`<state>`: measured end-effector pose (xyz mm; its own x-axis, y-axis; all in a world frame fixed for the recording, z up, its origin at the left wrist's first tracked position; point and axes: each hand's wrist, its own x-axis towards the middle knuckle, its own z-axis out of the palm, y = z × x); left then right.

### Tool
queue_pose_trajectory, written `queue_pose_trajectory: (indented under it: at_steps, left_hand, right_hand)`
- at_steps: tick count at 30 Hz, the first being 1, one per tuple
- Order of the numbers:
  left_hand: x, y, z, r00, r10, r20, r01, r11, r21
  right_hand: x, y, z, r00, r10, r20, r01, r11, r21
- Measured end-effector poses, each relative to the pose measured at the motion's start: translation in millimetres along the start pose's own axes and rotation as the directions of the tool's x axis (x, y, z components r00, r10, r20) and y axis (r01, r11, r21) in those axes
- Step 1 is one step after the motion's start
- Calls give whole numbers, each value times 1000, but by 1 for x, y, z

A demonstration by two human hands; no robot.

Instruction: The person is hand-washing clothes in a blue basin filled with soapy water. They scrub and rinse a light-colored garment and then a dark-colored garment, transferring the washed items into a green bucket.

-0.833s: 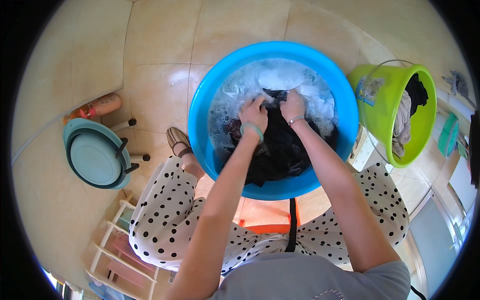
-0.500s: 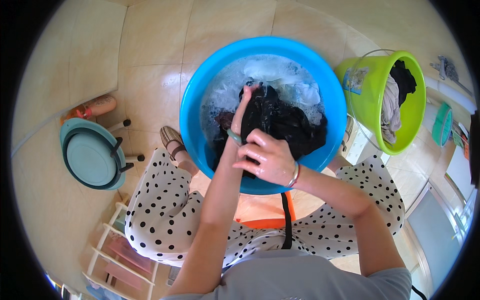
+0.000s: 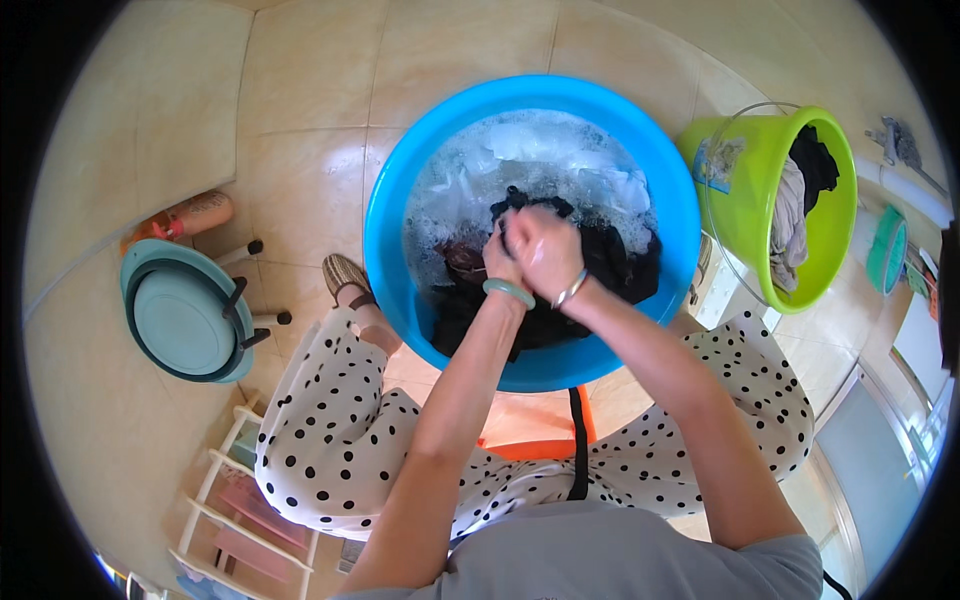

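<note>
A large blue basin holds foamy water with wet clothes. My left hand, a green bangle at its wrist, is closed on a bunched black garment. Pressed against it, my right hand is clenched on the same cloth and slightly blurred. A crumpled part of the garment sticks up past my fists; the rest lies in the near half of the basin. Pale, whitish cloth floats in the suds beyond. A dark reddish-brown patch of cloth shows left of my hands.
Right of the basin, a tilted lime-green bucket holds grey and black clothes. A folded teal basin leans at the left beside an orange bottle. A white rack stands lower left. Something orange lies between my knees.
My right hand has moved from my left forearm up to my left hand, and both now grip the black garment. My left hand, stretched out before, has closed and drawn nearer.
</note>
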<state>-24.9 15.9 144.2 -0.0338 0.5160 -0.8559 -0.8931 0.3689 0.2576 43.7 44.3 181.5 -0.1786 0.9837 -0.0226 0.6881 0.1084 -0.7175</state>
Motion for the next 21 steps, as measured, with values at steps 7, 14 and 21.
queue_pose_trajectory:
  at_steps: [7, 14, 21]
  left_hand:
    - [-9, 1, -2, 992, 61, -111, -44, 988, 150]
    - [3, 25, 16, 996, -81, 28, 74, 977, 201]
    - [72, 27, -37, 978, -208, -29, 209, 950, 233]
  right_hand:
    - [6, 14, 15, 966, -198, 169, 236, 938, -252]
    - [24, 117, 4, 963, 227, -148, -251, 953, -172]
    - [17, 122, 18, 918, 192, 347, -44, 919, -392]
